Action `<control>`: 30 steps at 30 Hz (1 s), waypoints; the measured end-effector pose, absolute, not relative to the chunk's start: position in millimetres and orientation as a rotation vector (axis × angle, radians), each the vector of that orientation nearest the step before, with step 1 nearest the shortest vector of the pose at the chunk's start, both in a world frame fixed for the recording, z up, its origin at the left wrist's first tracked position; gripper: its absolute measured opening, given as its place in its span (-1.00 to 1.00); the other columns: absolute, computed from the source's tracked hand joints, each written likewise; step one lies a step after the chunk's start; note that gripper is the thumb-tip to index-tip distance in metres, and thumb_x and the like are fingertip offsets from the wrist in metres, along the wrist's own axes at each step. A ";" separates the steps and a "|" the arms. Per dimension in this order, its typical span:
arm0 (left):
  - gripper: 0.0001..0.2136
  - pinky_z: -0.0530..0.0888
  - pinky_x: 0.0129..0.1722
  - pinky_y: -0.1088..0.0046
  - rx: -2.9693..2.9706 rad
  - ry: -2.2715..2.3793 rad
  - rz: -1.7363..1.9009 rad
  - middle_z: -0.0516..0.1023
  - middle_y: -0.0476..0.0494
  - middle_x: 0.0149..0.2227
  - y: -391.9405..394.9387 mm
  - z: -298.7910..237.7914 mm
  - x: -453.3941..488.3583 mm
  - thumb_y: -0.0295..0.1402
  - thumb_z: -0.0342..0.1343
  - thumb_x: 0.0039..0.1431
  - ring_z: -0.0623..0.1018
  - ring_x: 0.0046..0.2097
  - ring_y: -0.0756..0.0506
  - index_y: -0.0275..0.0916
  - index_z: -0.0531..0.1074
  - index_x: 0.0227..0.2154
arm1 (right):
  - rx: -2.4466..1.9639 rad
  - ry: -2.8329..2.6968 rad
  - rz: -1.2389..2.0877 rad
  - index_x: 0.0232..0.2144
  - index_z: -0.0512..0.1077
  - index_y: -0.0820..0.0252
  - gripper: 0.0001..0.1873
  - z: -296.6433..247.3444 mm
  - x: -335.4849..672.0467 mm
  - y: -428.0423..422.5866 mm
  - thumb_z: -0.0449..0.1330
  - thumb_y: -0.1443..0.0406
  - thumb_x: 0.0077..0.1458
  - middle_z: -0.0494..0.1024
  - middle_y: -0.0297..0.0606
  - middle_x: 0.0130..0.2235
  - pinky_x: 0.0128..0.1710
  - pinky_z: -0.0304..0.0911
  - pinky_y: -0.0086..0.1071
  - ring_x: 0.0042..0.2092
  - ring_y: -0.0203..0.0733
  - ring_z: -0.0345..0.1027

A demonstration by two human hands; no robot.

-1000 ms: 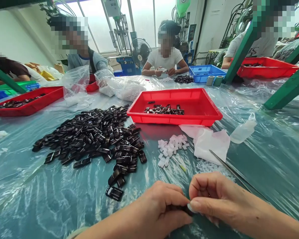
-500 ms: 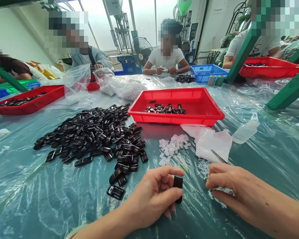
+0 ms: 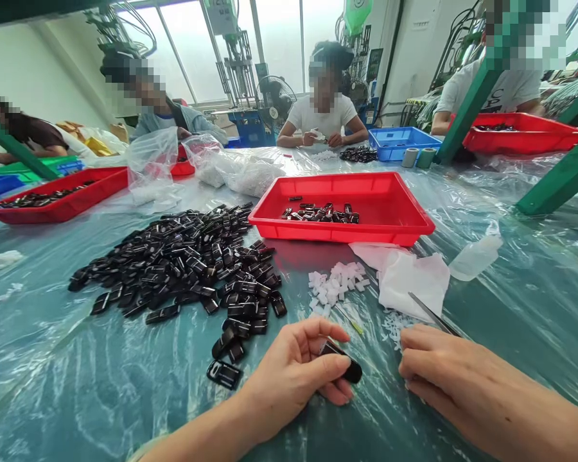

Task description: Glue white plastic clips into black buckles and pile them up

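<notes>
In the head view, the left hand (image 3: 289,378) pinches a glossy black plastic buckle (image 3: 341,360) between thumb and fingers at lower centre, near a heap of black buckles (image 3: 183,263). The right hand (image 3: 462,378) curls at lower right, touching steel tweezers (image 3: 433,313); whether its fingers grip anything cannot be told.

window light: bright daylight comes through the tall windows (image 3: 231,54) at the far end, the glass blown out nearly white.
exposure: bright and fairly even, with no dim corners.
glare: pale streaks of sheen run across the clear plastic sheet (image 3: 96,378).
shadows: soft and faint; a red reflection lies beneath the red tray (image 3: 340,215).
edge distortion: the wide lens bends the green frame posts (image 3: 481,96) and stretches the near corners.
focus: the hands (image 3: 293,375) and black plastic piece (image 3: 340,359) look fairly clear, with slight softness along the edges.
masking: coarse mosaic blocks (image 3: 525,32) hide parts of the far scene.
</notes>
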State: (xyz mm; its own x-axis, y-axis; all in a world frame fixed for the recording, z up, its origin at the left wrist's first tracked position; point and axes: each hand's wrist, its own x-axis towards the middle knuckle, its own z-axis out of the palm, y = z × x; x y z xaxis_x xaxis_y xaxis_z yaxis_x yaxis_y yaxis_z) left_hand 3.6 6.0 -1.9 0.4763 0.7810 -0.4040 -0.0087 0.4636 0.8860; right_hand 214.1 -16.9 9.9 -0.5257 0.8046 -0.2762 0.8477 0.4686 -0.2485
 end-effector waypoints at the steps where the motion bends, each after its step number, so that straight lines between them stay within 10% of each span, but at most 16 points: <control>1: -0.75 0.44 -0.53 0.64 0.955 0.961 0.581 0.41 0.00 -0.57 5.8 -1.8 3.7 -0.34 0.23 -0.02 0.52 -0.51 0.01 -0.35 0.36 -0.30 | 1.467 2.589 -0.540 -0.56 0.28 0.21 -0.72 9.5 213.8 -17.0 -0.08 0.49 0.12 0.36 -0.26 -0.42 -0.46 0.18 -0.36 -0.38 -0.19 0.30; 30: -0.76 0.38 -0.50 0.59 0.924 0.976 0.608 0.46 -0.05 -0.53 1.3 -3.0 4.0 -0.43 0.30 -0.21 0.47 -0.47 0.01 -0.34 0.39 -0.44 | 1.606 2.565 -0.643 -0.51 0.28 0.21 -0.71 4.2 206.1 -15.6 -0.13 0.53 0.12 0.35 -0.20 -0.35 -0.36 0.27 -0.28 -0.34 -0.17 0.30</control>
